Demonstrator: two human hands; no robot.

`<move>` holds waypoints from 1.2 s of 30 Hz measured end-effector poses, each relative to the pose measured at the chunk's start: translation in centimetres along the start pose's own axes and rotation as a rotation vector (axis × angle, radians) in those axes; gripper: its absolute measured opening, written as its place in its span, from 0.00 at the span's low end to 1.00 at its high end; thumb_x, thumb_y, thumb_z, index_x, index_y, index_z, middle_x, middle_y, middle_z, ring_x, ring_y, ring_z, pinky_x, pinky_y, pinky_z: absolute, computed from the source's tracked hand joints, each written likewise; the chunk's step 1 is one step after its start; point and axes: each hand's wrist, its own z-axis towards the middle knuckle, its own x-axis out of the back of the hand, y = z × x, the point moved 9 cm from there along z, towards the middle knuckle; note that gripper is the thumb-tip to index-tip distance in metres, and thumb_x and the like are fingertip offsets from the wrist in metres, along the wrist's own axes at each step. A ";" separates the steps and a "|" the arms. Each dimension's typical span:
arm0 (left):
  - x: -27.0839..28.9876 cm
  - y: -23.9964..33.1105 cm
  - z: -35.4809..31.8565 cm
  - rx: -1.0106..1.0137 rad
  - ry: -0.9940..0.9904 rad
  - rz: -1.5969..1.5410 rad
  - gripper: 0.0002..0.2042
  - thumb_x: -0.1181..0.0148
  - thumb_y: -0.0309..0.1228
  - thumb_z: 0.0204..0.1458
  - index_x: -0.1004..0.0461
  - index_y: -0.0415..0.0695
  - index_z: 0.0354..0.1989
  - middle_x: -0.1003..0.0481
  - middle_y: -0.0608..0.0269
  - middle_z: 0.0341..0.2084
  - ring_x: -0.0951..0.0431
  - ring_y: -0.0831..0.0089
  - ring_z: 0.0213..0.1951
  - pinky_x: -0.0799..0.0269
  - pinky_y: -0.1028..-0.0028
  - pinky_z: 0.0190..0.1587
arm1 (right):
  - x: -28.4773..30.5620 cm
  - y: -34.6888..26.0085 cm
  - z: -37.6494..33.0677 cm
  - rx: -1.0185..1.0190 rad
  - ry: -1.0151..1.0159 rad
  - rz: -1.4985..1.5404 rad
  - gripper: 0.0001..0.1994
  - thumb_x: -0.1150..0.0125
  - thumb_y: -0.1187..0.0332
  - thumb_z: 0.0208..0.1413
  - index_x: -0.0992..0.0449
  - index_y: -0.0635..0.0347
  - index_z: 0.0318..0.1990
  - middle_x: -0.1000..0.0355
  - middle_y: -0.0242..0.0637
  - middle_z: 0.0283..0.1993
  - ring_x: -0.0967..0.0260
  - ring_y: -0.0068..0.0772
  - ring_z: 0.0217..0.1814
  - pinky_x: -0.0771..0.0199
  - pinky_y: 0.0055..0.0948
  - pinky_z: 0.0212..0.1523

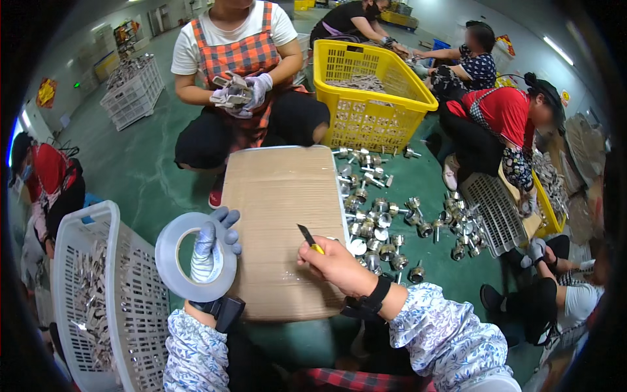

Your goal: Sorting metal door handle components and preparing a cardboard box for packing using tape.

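My left hand (204, 253), in a grey-white glove, grips a wide roll of clear tape (168, 266). Some of its fingers pass through the ring, while others show at the roll's right edge. Bare and closed, my right hand (333, 262) holds a utility knife (317, 248) with a yellow handle, its dark blade bared and pointing up and to the left. Both hands are above a sheet of brown cardboard (281, 189) lying flat in front of me. The blade tip seems to be over the sheet; whether it touches I cannot tell.
Many shiny metal fittings (379, 228) lie on the green floor right of the cardboard. A white basket (116, 261) of metal parts stands at my left, a yellow crate (375, 104) beyond. Across from me a person (238, 72) holds metal pieces; other people work around.
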 end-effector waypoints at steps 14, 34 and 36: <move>0.8 0.0 0.2 -0.059 0.041 -0.013 0.27 0.40 0.39 0.55 0.42 0.38 0.59 0.33 0.54 0.50 0.26 0.74 0.36 0.23 0.75 0.35 | -0.6 -0.2 0.0 0.154 -0.025 -0.210 0.10 0.49 0.62 0.62 0.29 0.59 0.34 0.30 0.27 0.30 0.39 0.17 0.30 0.38 0.20 0.34; 1.6 0.4 0.1 -0.067 0.077 -0.031 0.26 0.44 0.39 0.58 0.44 0.42 0.62 0.33 0.55 0.51 0.28 0.73 0.36 0.26 0.75 0.34 | -0.5 -0.5 0.0 0.225 -0.035 -0.310 0.11 0.49 0.63 0.60 0.28 0.62 0.33 0.28 0.36 0.30 0.32 0.27 0.36 0.33 0.27 0.42; 1.6 0.3 0.2 -0.069 0.071 -0.041 0.26 0.44 0.39 0.58 0.44 0.42 0.62 0.33 0.55 0.51 0.28 0.73 0.36 0.26 0.74 0.34 | -0.3 -0.3 -0.1 0.193 -0.029 -0.307 0.11 0.49 0.63 0.61 0.28 0.63 0.34 0.28 0.35 0.30 0.32 0.26 0.36 0.32 0.27 0.43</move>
